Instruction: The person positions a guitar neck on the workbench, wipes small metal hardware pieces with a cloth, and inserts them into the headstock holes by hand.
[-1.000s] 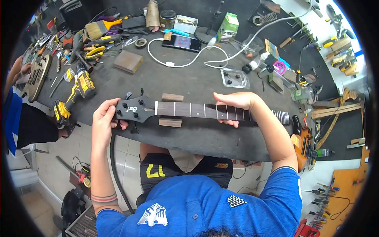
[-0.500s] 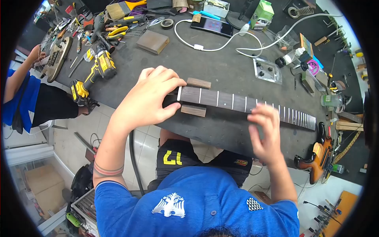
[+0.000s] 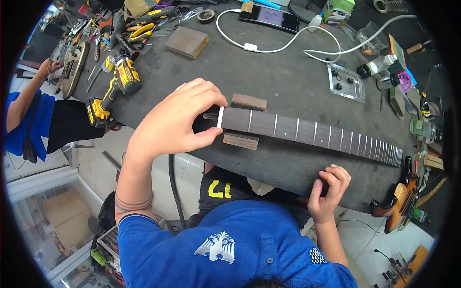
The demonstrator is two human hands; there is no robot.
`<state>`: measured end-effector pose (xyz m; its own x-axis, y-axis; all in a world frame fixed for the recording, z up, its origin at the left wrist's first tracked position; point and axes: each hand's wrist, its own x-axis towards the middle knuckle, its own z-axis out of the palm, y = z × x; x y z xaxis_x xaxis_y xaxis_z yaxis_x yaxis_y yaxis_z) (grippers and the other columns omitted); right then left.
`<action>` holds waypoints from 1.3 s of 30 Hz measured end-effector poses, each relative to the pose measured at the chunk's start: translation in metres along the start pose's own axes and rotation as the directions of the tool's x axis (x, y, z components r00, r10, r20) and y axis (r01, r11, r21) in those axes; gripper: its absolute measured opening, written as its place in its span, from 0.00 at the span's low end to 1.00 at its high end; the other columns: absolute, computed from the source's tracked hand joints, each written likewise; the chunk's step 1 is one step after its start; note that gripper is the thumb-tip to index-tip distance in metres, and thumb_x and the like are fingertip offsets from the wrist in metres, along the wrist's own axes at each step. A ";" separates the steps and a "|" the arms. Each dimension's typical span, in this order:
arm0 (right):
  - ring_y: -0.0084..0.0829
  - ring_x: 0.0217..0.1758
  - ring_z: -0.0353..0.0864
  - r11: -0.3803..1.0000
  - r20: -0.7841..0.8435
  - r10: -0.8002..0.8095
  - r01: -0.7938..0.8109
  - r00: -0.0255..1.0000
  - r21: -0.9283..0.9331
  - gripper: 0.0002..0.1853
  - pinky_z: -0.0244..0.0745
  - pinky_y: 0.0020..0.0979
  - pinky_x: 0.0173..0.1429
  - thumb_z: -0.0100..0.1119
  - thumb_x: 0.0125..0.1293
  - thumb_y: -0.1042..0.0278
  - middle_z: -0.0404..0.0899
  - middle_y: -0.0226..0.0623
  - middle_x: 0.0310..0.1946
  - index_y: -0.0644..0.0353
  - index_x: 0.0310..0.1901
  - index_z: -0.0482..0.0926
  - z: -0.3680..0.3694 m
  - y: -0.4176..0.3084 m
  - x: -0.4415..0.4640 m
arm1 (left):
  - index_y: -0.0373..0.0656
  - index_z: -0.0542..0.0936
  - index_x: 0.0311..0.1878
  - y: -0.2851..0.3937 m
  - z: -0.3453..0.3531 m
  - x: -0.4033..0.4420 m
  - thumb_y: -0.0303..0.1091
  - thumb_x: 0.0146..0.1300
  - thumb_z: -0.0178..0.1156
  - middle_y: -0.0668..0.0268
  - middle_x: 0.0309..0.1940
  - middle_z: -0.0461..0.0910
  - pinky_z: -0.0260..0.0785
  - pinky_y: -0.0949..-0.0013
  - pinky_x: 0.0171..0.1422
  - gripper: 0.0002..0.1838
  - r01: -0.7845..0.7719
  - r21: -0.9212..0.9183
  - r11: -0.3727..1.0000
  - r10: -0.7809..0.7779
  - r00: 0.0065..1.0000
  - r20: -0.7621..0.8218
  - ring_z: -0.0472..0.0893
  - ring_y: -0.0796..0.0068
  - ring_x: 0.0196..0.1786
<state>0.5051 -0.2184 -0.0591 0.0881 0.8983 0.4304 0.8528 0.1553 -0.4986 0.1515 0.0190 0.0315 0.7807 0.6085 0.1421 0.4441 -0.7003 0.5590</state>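
Note:
A guitar neck (image 3: 288, 128) with a dark fretted fingerboard lies across the dark workbench, its narrow end to the left. A white nut (image 3: 221, 117) crosses that end. My left hand (image 3: 180, 120) grips the neck there, thumb on the near side and index finger on the far side. The headstock is mostly hidden behind this hand. Two small dark wooden blocks flank the neck, the far block (image 3: 248, 102) and the near block (image 3: 241, 141). At the bench's front edge, apart from the neck, my right hand (image 3: 329, 192) has loosely bent fingers and holds nothing.
A yellow-black cordless drill (image 3: 120, 84), a wooden block (image 3: 187, 42) and a phone (image 3: 269, 19) with a white cable (image 3: 249, 47) lie on the bench. To the right are a plastic tray (image 3: 345, 82) and a sunburst guitar body (image 3: 396, 201). Another person's hand (image 3: 49, 67) is at far left.
My right hand has moved off the fingerboard, down toward the bench's front edge. My left hand stays at the nut. The view has shifted slightly.

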 end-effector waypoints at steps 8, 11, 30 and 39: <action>0.51 0.63 0.78 0.997 0.018 0.013 -0.012 1.000 -0.071 0.17 0.73 0.50 0.70 0.65 0.59 0.80 0.79 0.43 0.53 0.58 0.50 0.83 0.004 -0.003 0.003 | 0.38 0.83 0.54 -0.007 0.004 0.001 0.31 0.51 0.77 0.59 0.50 0.85 0.78 0.53 0.63 0.25 -0.016 -0.027 1.000 0.015 1.000 -0.004 0.83 0.52 0.55; 0.51 0.62 0.78 0.997 0.023 0.021 -0.019 1.000 -0.075 0.16 0.74 0.50 0.70 0.65 0.58 0.81 0.79 0.43 0.52 0.58 0.49 0.83 0.004 -0.004 0.004 | 0.38 0.84 0.55 -0.012 0.001 0.001 0.31 0.50 0.77 0.58 0.50 0.86 0.78 0.53 0.63 0.26 -0.040 -0.064 0.997 0.039 0.999 -0.010 0.84 0.51 0.55; 0.49 0.59 0.82 0.999 -0.015 0.046 -0.047 0.999 -0.016 0.18 0.75 0.46 0.68 0.66 0.57 0.86 0.83 0.38 0.45 0.57 0.49 0.83 0.005 0.001 0.008 | 0.37 0.86 0.53 -0.008 0.006 0.008 0.30 0.43 0.79 0.55 0.50 0.87 0.76 0.51 0.64 0.28 0.034 -0.053 0.998 -0.033 0.999 0.020 0.85 0.49 0.55; 0.49 0.61 0.81 0.998 0.042 0.060 -0.061 0.997 0.028 0.19 0.74 0.47 0.68 0.66 0.55 0.86 0.84 0.37 0.44 0.55 0.48 0.83 0.000 0.005 0.005 | 0.38 0.85 0.53 0.002 0.002 0.017 0.29 0.42 0.78 0.56 0.52 0.87 0.76 0.53 0.65 0.28 0.079 0.047 0.996 -0.083 0.993 0.089 0.84 0.49 0.56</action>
<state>0.5099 -0.2129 -0.0600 0.1175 0.9224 0.3679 0.8310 0.1115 -0.5450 0.1664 0.0269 0.0332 0.7771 0.6290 0.0217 0.5248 -0.6666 0.5294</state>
